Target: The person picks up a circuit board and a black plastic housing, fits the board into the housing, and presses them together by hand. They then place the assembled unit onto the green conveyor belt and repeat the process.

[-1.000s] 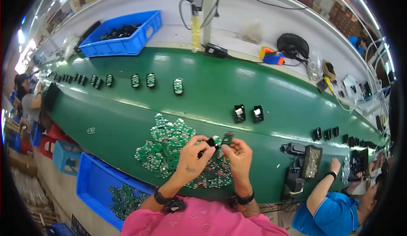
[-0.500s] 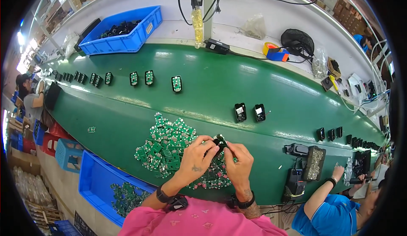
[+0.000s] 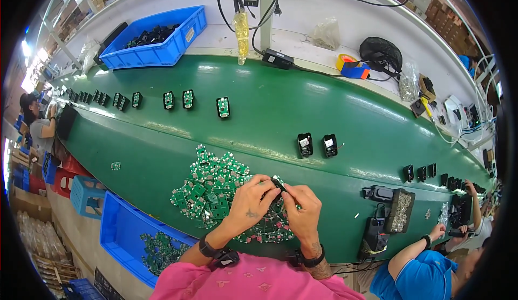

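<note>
Between my two hands is a small black plastic case (image 3: 278,182) with a bit of green circuit board showing at its top. My left hand (image 3: 250,204) pinches it from the left, fingers curled. From the right, my right hand (image 3: 303,211) presses on it with thumb and fingertips. The fingers cover most of the case, so how the board sits inside is hidden. Below and left of my hands lies a loose pile of green circuit boards (image 3: 208,184). Two open black cases (image 3: 305,145) with white pieces and wires stand beyond my right hand.
Black cases with boards (image 3: 223,107) form a row toward the far left. A blue bin (image 3: 178,52) of black parts stands on the back shelf. Another blue bin (image 3: 121,235) sits lower left. A small-parts tray (image 3: 400,210) and a co-worker's arm (image 3: 413,249) are at right.
My hands stay together on the case, with the fingers shifting slightly and the case tilting. At right, the co-worker's hand has moved, and another person's arm now reaches toward the far-right cases.
</note>
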Motion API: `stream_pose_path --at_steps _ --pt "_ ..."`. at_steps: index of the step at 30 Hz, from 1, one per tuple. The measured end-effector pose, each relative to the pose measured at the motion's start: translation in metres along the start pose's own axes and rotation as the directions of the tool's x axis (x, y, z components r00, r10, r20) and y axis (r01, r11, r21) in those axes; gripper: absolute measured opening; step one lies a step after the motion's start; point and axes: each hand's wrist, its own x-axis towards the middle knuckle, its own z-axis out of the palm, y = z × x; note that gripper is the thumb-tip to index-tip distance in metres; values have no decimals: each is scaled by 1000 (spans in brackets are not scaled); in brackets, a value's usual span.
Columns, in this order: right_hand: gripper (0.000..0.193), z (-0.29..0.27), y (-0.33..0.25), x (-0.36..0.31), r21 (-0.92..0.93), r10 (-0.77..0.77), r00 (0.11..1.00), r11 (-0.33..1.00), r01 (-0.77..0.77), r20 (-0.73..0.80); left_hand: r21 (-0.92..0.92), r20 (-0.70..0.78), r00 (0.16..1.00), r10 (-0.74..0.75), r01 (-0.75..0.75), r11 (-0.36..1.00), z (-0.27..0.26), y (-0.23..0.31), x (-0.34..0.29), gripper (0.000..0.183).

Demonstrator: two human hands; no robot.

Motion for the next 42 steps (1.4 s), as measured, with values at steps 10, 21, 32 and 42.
stream_pose_path --at_steps 10,21,32,42 --pt "30 2 4 0 -172 -185 983 967 185 19 -560 230 960 -161 266 784 -5 -6 3 76" --pt "37 8 6 -3 -244 -291 952 920 305 94 -704 364 908 -209 415 576 -16 -17 9 62" --pt "14 14 -22 12 45 117 993 992 -117 8 -480 184 970 -159 230 847 -12 -6 0 51" --pt "12 25 -10 4 -28 -129 990 991 128 -53 -394 235 961 -148 233 889 -13 -8 -5 53"
